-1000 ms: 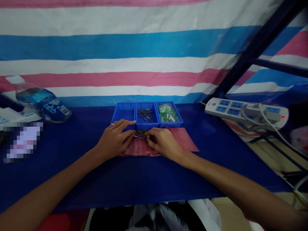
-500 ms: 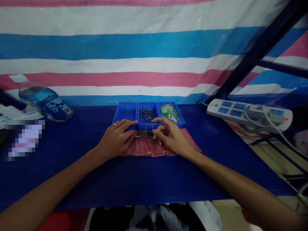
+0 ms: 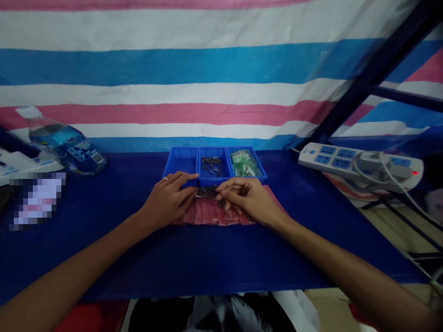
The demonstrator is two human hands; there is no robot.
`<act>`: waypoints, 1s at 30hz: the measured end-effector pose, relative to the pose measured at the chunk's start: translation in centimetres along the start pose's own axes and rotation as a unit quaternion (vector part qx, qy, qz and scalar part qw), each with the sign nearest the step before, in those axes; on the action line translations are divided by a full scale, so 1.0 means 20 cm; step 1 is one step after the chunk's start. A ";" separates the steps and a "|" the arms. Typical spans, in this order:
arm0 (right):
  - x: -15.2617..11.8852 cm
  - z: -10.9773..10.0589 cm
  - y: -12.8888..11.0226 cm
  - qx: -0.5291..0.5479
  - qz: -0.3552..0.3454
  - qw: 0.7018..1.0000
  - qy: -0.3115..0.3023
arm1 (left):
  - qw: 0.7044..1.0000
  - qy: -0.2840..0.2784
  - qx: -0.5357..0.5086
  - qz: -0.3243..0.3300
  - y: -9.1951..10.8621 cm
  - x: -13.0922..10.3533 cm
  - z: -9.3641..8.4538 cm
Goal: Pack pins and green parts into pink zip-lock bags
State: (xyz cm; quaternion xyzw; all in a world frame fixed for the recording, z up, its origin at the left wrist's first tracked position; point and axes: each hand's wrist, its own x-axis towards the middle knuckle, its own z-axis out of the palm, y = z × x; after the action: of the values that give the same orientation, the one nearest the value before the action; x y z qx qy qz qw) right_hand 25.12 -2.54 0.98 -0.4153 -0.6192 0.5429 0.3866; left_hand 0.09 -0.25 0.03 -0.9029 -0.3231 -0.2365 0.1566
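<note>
"Head view, and we start at the left with the bottle point(image 3: 81, 152), leaning over on the blue table point(image 3: 190, 263). What's next along?"

"Our left hand point(image 3: 168, 198)! Forefinger and thumb stand a little apart, fingertip by the empty-looking left bin point(image 3: 181, 159), thumb at the near end of the pile. We can't make out anything held there."

"And the pile itself?"

"Slim dark metal pieces point(image 3: 205, 192), bunched between our two hands, at the far edge of the red plastic bags point(image 3: 209, 212). Just beyond, more loose pieces point(image 3: 212, 162) lie in the middle bin point(image 3: 207, 174)."

"Over to our right hand point(image 3: 251, 198), what's the grip?"

"Narrow! Thumb and forefinger almost meet at the pile's right side. Whether we have a piece between them, we can't tell."

"So which step are we on?"

"We'd call it fingering through the pile, right hand picking, left hand steadying. A clean next move asks for a light pinch on one piece, neighbours undisturbed, with the left thumb guarding its end."

"Finish the sweep for us!"

"Right bin point(image 3: 266, 177), with green-tinted packets point(image 3: 244, 163) inside, then the power strip point(image 3: 323, 159) at the table's far right, red light glowing."
</note>
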 end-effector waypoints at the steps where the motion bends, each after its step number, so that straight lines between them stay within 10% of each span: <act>1: 0.00 0.00 -0.01 -0.008 -0.009 1.000 0.004 | 1.000 -0.001 0.001 0.000 0.00 0.00 0.00; 8: 0.00 0.01 -0.03 -0.131 -0.122 0.979 0.095 | 1.000 -0.003 -0.003 0.001 0.00 0.01 -0.01; 17: -0.01 0.03 0.09 -0.470 -0.192 0.860 -0.047 | 1.000 -0.010 -0.004 -0.003 0.00 0.00 -0.01; 30: 0.01 0.06 0.10 -0.477 -0.258 0.836 -0.087 | 1.000 -0.006 -0.013 0.001 0.00 0.00 0.00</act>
State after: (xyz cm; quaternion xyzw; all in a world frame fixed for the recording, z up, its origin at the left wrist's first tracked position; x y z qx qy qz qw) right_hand 24.13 -2.67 -1.20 -0.3247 -0.9171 0.0951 0.2111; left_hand -0.04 -0.29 0.07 -0.9065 -0.3201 -0.2350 0.1435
